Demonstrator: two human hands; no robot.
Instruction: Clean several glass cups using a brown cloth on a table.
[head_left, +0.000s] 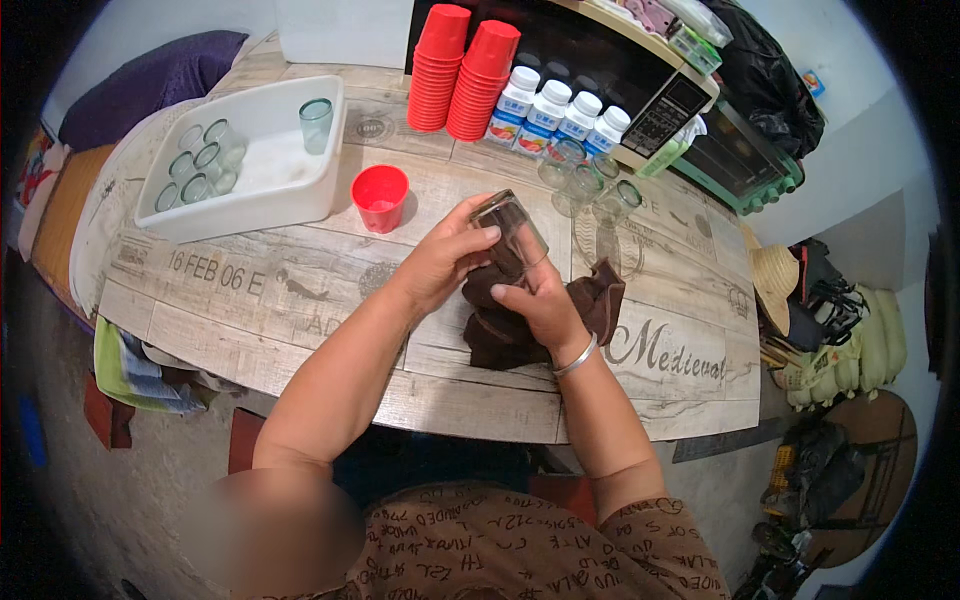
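Note:
A clear glass tumbler (511, 229) is tilted between my two hands above the table. My left hand (448, 251) grips it from the left, thumb across its side. From the lower right, my right hand (541, 304) has its fingers along the glass, near its lower end. Below and behind my hands a dark brown cloth (495, 334) lies bunched up. Whether my right fingers also pinch some of that cloth is hidden. To the left of my hands stands a red plastic cup (380, 199), upright.
At the left, a white plastic tub (247, 225) holds several glasses (217, 133). More glasses (619, 201) stand right of my hands. Behind them are stacked red cups (480, 90), white bottles (547, 105) with printed labels and a microwave (667, 112). A green toaster oven (739, 157) sits farther right.

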